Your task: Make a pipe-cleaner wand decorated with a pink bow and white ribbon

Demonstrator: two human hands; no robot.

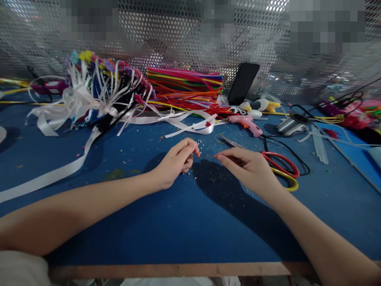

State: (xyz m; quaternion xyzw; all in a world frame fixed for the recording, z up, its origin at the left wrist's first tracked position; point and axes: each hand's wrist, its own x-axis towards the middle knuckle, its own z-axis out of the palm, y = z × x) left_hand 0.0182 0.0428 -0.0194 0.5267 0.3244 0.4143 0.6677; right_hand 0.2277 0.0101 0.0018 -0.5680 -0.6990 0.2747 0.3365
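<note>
My left hand (180, 159) is closed above the middle of the blue table, its thumb laid against curled fingers; whatever it holds, if anything, is too small to make out. Facing it, my right hand (245, 163) pinches thumb and forefinger together, and I cannot make out anything between the tips. A gap separates the two hands. Small white bits (200, 146) lie scattered by the left fingertips. Scissors with red and yellow handles (290, 165) lie partly hidden behind my right hand, blades pointing left, near a small ring (219, 138).
Along the back are a ribbon bundle (89, 95), colourful pipe cleaners (184, 87), a leaning phone (243, 83), a pink glue gun (247, 124) and a wire spool (293, 122). Glue sticks (320, 145) lie right. A white ribbon (68, 169) trails left. Behind stands a perforated metal panel (175, 43).
</note>
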